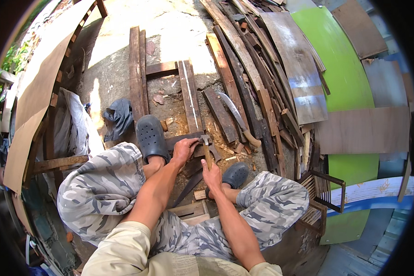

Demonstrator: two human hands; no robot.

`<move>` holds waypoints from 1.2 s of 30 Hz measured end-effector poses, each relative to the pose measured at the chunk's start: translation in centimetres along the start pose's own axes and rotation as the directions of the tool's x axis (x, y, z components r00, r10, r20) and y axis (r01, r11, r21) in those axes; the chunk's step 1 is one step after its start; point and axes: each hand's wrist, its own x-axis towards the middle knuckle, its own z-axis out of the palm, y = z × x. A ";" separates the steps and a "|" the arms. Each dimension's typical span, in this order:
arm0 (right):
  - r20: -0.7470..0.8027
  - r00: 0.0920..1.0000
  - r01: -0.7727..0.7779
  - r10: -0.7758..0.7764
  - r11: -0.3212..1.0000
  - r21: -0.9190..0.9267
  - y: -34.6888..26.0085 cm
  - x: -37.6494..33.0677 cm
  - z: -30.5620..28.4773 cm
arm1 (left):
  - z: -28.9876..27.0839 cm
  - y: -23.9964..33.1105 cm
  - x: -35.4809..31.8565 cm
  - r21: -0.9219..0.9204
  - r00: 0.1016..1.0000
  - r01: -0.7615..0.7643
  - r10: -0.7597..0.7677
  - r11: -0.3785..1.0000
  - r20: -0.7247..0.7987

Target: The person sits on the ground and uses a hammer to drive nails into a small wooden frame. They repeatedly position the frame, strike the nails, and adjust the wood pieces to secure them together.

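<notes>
My right hand [211, 175] is wrapped around the wooden handle of a claw hammer [207, 149]. The hammer's metal head is over the near end of a wooden beam [189, 94], right beside the fingertips of my left hand [184, 152]. Those left fingers are pinched together at the joint of the beam and a dark crosspiece [181, 139]; whatever is between them is too small to make out. A second long beam [136, 76] lies parallel on the left, and a farther crosspiece [161, 68] spans the two. My clog-covered feet flank the work.
A curved machete [233, 110] with a wooden handle lies to the right near a short plank [221, 115]. Stacked timber [262, 83] runs along the right, with a slatted wooden piece [321, 193] nearer. A dark cloth [118, 117] is at left; wood chips litter the ground.
</notes>
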 end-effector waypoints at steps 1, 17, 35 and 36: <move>-0.037 0.999 0.010 -0.010 1.000 0.016 0.5 0.0 0.0 | -0.3 0.2 0.1 0.000 0.999 -0.021 0.021 1.000 0.028; -0.119 0.963 0.258 -0.241 0.951 0.168 -4.8 -1.2 -3.5 | -2.5 -1.6 1.0 0.674 0.817 0.044 -0.415 0.737 0.400; -0.284 0.938 0.267 -0.196 0.935 0.234 -2.0 -0.9 -0.6 | -2.0 -0.7 2.0 0.647 0.643 0.097 -0.544 0.756 0.539; -0.259 0.955 0.209 -0.146 0.950 0.232 -1.4 -0.8 0.2 | -2.2 -0.5 2.6 0.636 0.616 0.097 -0.548 0.766 0.566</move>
